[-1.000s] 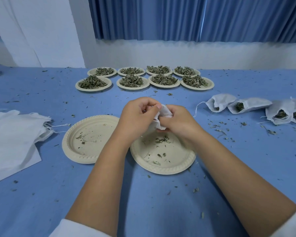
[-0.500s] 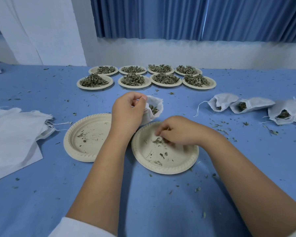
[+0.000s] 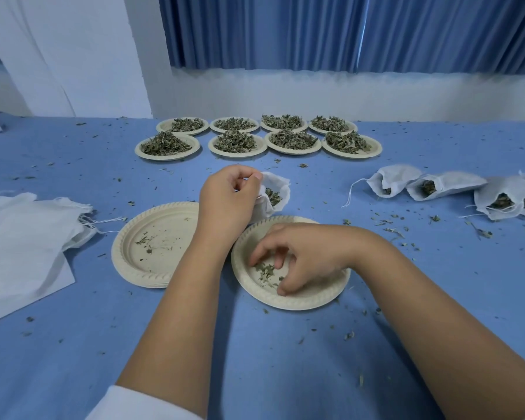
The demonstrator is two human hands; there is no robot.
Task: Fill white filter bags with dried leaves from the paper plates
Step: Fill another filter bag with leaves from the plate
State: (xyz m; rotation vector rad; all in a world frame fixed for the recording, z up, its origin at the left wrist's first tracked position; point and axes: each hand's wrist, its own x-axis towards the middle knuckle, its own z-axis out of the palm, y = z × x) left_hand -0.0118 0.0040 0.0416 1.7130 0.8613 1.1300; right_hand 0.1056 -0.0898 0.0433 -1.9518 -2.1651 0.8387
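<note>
The blue worktop [image 3: 255, 359] carries everything, with loose crumbs all over it. At the left lies a pile of empty bags [image 3: 22, 237]. At the far side stand eight full plates [image 3: 235, 143], and at the right lie filled bags [image 3: 391, 183].

The right hand [image 3: 303, 259] rests in the nearer plate [image 3: 300, 300]. Its fingers are bent and spread around the last leaves [image 3: 265, 272], not yet pinching them. The left hand [image 3: 228, 204] pinches the rim of an open bag [image 3: 275, 194], partly filled, just behind this plate.

I judge the step to be gathering the remains. Next, the fingers must close on them and carry them to the bag mouth. Nothing blocks this short way.
</note>
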